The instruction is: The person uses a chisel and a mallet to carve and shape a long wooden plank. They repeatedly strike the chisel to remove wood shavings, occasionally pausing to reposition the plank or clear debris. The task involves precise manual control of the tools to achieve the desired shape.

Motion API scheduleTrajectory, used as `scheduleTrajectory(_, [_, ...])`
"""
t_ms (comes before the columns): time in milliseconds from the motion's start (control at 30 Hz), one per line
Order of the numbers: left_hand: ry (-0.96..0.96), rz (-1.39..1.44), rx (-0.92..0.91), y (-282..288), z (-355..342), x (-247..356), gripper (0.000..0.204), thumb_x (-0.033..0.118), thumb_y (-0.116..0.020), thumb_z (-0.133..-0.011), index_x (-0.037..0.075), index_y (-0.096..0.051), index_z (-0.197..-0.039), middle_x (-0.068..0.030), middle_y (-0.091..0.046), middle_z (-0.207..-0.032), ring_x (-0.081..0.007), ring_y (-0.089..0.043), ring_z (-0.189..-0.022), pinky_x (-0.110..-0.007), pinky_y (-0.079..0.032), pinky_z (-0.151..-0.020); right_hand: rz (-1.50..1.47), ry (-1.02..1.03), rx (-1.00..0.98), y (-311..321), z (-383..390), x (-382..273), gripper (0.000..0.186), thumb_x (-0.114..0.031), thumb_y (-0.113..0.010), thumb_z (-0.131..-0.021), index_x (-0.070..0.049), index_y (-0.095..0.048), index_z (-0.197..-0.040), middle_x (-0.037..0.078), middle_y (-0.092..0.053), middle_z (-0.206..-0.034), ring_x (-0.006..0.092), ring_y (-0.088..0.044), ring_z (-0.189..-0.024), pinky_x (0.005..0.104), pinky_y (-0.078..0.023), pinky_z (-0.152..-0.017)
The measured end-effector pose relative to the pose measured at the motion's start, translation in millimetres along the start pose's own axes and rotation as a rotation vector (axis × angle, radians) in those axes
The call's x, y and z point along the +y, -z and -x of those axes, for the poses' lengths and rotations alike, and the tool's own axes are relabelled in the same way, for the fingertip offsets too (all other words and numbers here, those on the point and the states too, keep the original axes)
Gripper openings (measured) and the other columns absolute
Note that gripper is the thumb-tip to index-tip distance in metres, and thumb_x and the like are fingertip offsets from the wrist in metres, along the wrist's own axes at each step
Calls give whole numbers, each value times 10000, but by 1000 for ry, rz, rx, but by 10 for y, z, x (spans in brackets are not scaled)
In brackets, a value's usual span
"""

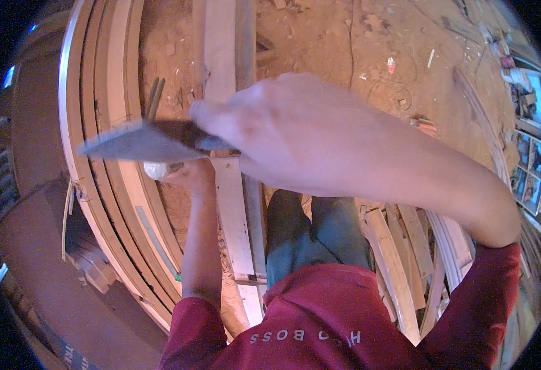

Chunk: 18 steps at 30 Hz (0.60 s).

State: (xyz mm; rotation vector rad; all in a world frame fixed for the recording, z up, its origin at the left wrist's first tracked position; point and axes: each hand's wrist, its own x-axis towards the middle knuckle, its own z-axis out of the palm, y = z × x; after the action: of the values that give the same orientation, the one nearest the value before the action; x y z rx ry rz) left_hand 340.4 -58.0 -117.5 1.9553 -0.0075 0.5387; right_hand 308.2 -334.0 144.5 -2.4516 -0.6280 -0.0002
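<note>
My right hand [270, 126] reaches across from the right, fingers closed round the handle end of a broad, flat grey blade [144, 140]. That blade is smeared by motion and points left; its exact kind is unclear. Lower and behind it, my left hand [196, 176] is closed on a whitish object with a rounded end [157, 170], partly hidden by the blade. Two thin dark rods [155, 98] rise just beyond the blade; whether they join the whitish object is hidden. A long pale wooden beam [228, 209] runs lengthwise beside my left hand.
Several long boards [119, 68] lie side by side at the left. More planks [397, 265] are stacked by my legs on the right. Wood scraps and a thin cord [352, 49] lie on the dirt floor [320, 37]. A blue-framed rack [532, 148] stands far right.
</note>
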Motion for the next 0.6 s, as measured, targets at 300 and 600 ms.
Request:
scheduleTrajectory(300, [448,276,-624,128,190,692,554,235,-713,-841,36,-448,-1286,-107,-518,-1277,-231,-486,-1184,-404,-367,-1048,-383,-117,-104,311,-86,9,212,-121,-585,-813,-39,-537,-1003,192,-596,-697,389,-625,-701,459,-471,-587])
scheduleTrajectory(600, [136,313,-826,-8,211,321,625,243,-726,-834,35,-391,-1320,-103,-496,-1299,-240,-485,-1185,-393,-379,-1043,-38,-8,-88,-18,76,-1,152,-118,-501,-878,-25,-536,-994,148,-589,-689,330,-638,-605,425,-499,-515])
